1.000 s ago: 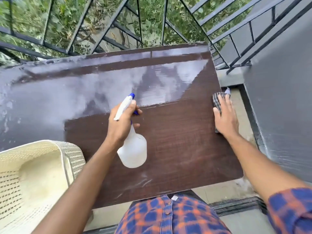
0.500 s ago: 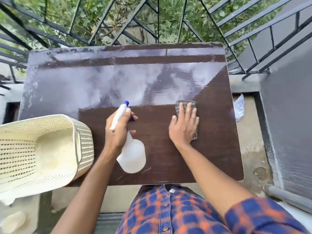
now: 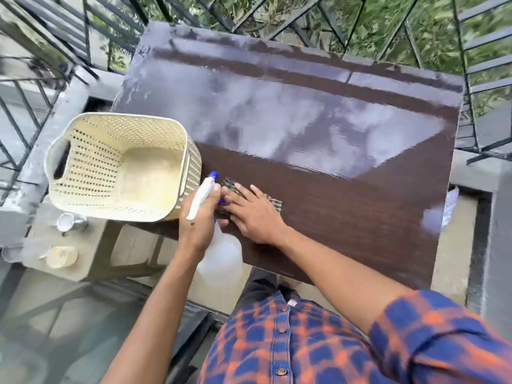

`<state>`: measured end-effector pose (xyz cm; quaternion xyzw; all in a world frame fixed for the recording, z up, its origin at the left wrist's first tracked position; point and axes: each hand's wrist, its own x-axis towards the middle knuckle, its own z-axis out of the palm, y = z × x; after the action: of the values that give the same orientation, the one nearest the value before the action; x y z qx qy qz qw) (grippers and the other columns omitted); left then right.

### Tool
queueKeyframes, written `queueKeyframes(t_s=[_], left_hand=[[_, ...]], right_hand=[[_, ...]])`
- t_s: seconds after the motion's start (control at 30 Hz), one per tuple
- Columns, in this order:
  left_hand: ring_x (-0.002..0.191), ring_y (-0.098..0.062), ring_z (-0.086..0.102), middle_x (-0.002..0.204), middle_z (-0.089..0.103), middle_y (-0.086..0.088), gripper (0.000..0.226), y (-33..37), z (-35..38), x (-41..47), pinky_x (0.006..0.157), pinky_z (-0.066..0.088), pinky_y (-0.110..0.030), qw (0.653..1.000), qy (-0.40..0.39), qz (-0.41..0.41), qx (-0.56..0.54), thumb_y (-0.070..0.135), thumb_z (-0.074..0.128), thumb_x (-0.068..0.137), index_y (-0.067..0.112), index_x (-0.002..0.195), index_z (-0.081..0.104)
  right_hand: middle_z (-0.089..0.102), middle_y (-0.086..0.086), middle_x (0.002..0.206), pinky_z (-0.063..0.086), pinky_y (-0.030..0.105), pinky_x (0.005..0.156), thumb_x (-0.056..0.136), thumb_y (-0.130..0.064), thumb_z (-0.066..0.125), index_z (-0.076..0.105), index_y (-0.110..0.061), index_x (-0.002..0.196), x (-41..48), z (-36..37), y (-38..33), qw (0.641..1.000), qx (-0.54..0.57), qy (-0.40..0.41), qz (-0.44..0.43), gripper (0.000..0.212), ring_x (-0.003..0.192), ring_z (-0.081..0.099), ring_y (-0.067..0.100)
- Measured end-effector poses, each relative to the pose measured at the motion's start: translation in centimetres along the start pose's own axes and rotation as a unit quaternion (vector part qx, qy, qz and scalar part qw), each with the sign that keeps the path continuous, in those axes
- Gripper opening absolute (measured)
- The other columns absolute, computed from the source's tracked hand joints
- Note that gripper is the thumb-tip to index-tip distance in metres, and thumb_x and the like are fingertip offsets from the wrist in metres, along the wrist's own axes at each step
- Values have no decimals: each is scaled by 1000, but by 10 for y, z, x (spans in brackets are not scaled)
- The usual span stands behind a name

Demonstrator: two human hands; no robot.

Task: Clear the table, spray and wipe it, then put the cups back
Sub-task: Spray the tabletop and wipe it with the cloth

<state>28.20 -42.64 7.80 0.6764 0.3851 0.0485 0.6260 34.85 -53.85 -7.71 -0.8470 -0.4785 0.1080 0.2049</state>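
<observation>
On the near left part of the table [image 3: 360, 223], my right hand [image 3: 253, 214] is pressing flat, fingers spread, on the checked cloth [image 3: 274, 203]. Right beside it my left hand [image 3: 198, 225] is gripping the spray bottle [image 3: 221, 261] by the neck. The cream basket [image 3: 191, 162] is sitting at the table's left edge, and the cups [image 3: 68, 221] are sitting off the table, down on the stool [image 3: 94, 261] further left.

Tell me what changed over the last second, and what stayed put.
The right hand, flat on the cloth, swept it leftward along the near strip of the table, from the right edge to beside the left hand. Nothing was grasped or released. The left hand still grips the spray bottle in place; the basket stays at the left.
</observation>
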Motion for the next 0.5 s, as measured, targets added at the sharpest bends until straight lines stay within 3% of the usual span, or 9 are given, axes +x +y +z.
queueKeyframes(t_s=[0.1,0.2,0.33,0.4,0.5], left_hand=[[89,-14,67,97,71,-16,24,-14,-13,-12,50,54,-25,1000,2,-4,2,34,59,97,12,95,68],[89,-9,68,91,72,-10,32,-24,-30,-23,51,55,-28,1000,8,-1,14,40,55,90,12,94,69],[92,-17,69,91,73,-11,34,-39,-51,-35,52,54,-28,999,41,4,7,38,56,90,8,97,70],[91,-22,69,90,73,-11,33,-45,-59,-42,53,53,-30,998,67,11,-2,40,58,90,10,97,72],[91,-23,69,87,74,-5,29,-48,-67,-51,56,54,-33,996,87,12,-20,48,60,85,23,90,73]], right_hand=[[32,-8,163,21,47,119,100,-35,47,43,-39,149,-36,-2,18,995,-32,-33,-92,49,150,30,21],[35,-5,162,23,48,119,100,-36,49,44,-37,149,-34,-14,37,999,-44,-6,-31,49,149,32,23],[35,-3,162,24,49,119,98,-32,49,43,-35,150,18,-20,14,993,-54,15,101,52,149,31,26],[35,-2,162,25,49,119,97,-28,52,46,-33,149,35,-11,-12,994,-33,14,105,53,149,31,28],[36,0,161,27,49,118,96,-25,51,47,-32,149,22,15,-55,999,-19,-16,24,53,148,32,29]])
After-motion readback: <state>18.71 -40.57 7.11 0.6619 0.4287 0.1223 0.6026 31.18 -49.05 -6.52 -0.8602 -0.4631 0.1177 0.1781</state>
